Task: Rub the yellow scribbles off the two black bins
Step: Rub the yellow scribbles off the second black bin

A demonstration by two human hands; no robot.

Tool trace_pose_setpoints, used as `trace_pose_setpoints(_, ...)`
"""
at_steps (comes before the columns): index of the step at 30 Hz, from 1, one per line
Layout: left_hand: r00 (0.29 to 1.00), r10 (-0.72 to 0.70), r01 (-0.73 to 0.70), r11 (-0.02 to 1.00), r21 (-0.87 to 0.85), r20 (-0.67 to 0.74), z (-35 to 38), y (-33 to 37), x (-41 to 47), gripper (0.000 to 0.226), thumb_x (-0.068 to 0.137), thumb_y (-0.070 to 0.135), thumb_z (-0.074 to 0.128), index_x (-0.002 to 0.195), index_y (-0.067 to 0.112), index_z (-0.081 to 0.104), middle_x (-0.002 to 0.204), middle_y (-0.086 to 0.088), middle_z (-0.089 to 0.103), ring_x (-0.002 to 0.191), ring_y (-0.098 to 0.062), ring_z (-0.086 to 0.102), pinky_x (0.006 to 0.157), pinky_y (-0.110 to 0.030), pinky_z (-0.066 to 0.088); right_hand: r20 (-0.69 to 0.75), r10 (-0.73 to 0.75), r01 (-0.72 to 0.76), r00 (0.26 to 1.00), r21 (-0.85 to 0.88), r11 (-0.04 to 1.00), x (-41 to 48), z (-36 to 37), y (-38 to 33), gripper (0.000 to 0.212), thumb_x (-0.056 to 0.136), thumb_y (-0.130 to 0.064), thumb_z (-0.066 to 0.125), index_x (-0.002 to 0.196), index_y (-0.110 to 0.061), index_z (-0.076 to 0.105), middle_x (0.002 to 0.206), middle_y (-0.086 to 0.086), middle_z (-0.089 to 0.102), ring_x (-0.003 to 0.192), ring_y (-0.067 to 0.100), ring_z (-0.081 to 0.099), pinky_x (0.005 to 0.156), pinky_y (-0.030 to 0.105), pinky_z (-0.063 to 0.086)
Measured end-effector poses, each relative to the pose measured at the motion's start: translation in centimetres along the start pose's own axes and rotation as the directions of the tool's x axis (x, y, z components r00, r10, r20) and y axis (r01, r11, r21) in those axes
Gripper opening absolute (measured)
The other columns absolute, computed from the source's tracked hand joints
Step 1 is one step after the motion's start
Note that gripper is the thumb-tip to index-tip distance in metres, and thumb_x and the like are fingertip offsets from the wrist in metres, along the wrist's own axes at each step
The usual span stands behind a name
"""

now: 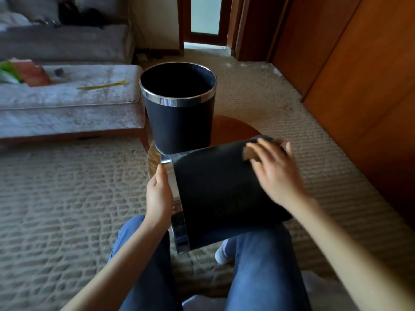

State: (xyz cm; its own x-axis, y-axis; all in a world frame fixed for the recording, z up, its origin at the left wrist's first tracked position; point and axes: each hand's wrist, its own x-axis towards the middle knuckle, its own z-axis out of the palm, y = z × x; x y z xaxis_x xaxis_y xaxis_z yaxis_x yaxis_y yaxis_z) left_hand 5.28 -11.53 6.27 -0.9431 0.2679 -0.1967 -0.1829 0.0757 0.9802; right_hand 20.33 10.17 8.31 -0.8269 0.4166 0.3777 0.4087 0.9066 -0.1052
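Note:
One black bin (215, 194) with a chrome rim lies on its side across my lap, its mouth pointing left. My left hand (158, 196) grips its chrome rim. My right hand (276, 173) presses a small tan wiping pad (249, 152) against the bin's upper side near its base; the hand is blurred by motion. A second black bin (179, 117) stands upright on a small round wooden table (235, 129) just beyond. No yellow scribbles show on the faces turned to me.
A grey ottoman (67, 102) at left carries a yellow pen-like stick (102, 85) and colourful packets (22, 72). A grey sofa sits behind it. Wooden panels (359, 86) line the right. Beige textured carpet (67, 187) covers the floor.

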Motion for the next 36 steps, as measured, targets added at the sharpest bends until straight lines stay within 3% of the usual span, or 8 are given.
trace_pose_setpoints(4, 0.98, -0.194, 0.195, 0.981, -0.013, 0.038, 0.5, 2.1, 2.1, 0.038, 0.102, 0.02, 0.033, 0.068, 0.014, 0.047, 0.044, 0.005, 0.042, 0.048, -0.014, 0.041, 0.04, -0.019, 0.031, -0.068, -0.065, 0.064, 0.996, -0.015, 0.998, -3.3, -0.5, 3.9, 0.048, 0.098, -0.029, 0.043, 0.145, -0.019, 0.047, 0.152, 0.011, 0.043, 0.141, 0.028, 0.039, 0.115, 0.061, 0.025)
trace_pose_setpoints(7, 0.947, -0.314, 0.315, 0.949, -0.004, 0.066, 1.1, 3.0, 4.9, 0.03, 0.098, 0.014, 0.038, 0.083, 0.003, 0.062, 0.04, 0.002, 0.038, 0.032, -0.009, 0.036, 0.035, -0.017, 0.025, -0.155, -0.064, 0.067, 0.986, 0.018, 0.998, -5.5, 0.0, 3.0, 0.046, 0.097, -0.021, 0.05, 0.142, -0.01, 0.051, 0.149, 0.016, 0.044, 0.139, 0.034, 0.041, 0.109, 0.059, 0.033)
trace_pose_setpoints(10, 0.948, -0.313, 0.313, 0.95, 0.021, 0.055, 1.4, 2.3, 6.2, 0.023, 0.101, 0.018, 0.041, 0.092, 0.01, 0.06, 0.057, -0.003, 0.046, 0.041, -0.007, 0.044, 0.041, -0.018, 0.033, -0.181, -0.059, 0.064, 0.982, 0.024, 0.998, -5.4, -0.4, 2.9, 0.045, 0.096, -0.021, 0.049, 0.139, -0.011, 0.054, 0.146, 0.015, 0.048, 0.137, 0.032, 0.044, 0.107, 0.058, 0.036)
trace_pose_setpoints(14, 0.943, -0.319, 0.322, 0.947, -0.015, 0.094, 1.1, 1.4, 7.2, 0.029, 0.1, 0.024, 0.045, 0.114, 0.007, 0.062, 0.077, -0.007, 0.062, 0.071, -0.02, 0.058, 0.075, -0.034, 0.047, -0.114, -0.039, 0.042, 0.993, 0.026, 0.999, -2.4, -1.2, 2.7, 0.045, 0.096, -0.029, 0.043, 0.135, -0.012, 0.058, 0.138, 0.012, 0.058, 0.13, 0.029, 0.052, 0.105, 0.056, 0.04)
trace_pose_setpoints(18, 0.953, -0.29, 0.29, 0.957, 0.009, 0.083, 0.8, 1.0, 6.7, 0.033, 0.097, 0.033, 0.047, 0.107, 0.007, 0.066, 0.081, -0.01, 0.065, 0.073, -0.024, 0.06, 0.072, -0.036, 0.046, -0.027, 0.065, -0.062, 0.998, 0.083, 0.995, 1.4, -1.6, 1.6, 0.048, 0.095, -0.031, 0.044, 0.135, -0.008, 0.056, 0.122, 0.013, 0.067, 0.115, 0.031, 0.062, 0.102, 0.052, 0.045)
trace_pose_setpoints(23, 0.956, -0.286, 0.286, 0.958, 0.006, 0.071, 1.0, 0.8, 7.2, 0.027, 0.098, 0.027, 0.046, 0.097, 0.008, 0.066, 0.067, -0.005, 0.054, 0.058, -0.017, 0.047, 0.057, -0.029, 0.036, -0.188, 0.05, -0.025, 0.981, 0.13, 0.991, -4.0, -2.0, 1.6, 0.046, 0.09, -0.025, 0.051, 0.127, 0.001, 0.06, 0.127, 0.016, 0.063, 0.122, 0.027, 0.054, 0.104, 0.049, 0.046)
trace_pose_setpoints(30, 0.965, -0.25, 0.247, 0.968, 0.044, 0.075, 0.7, 0.4, 7.4, 0.028, 0.096, 0.028, 0.044, 0.095, 0.009, 0.065, 0.078, -0.012, 0.06, 0.072, -0.025, 0.054, 0.072, -0.036, 0.042, -0.266, 0.002, 0.028, 0.964, 0.11, 0.994, -7.3, -1.2, 1.7, 0.044, 0.09, -0.016, 0.048, 0.127, 0.005, 0.059, 0.132, 0.019, 0.06, 0.128, 0.03, 0.052, 0.116, 0.042, 0.033)
trace_pose_setpoints(36, 0.972, -0.223, 0.216, 0.972, 0.087, 0.074, 0.2, -0.1, 6.5, 0.046, 0.086, 0.04, 0.042, 0.101, 0.005, 0.068, 0.086, -0.013, 0.056, 0.08, -0.025, 0.053, 0.073, -0.039, 0.041, -0.178, 0.112, -0.091, 0.978, 0.124, 0.988, 0.4, -1.3, 0.1, 0.038, 0.095, -0.016, 0.047, 0.122, 0.005, 0.062, 0.112, 0.023, 0.069, 0.105, 0.037, 0.065, 0.1, 0.041, 0.045)
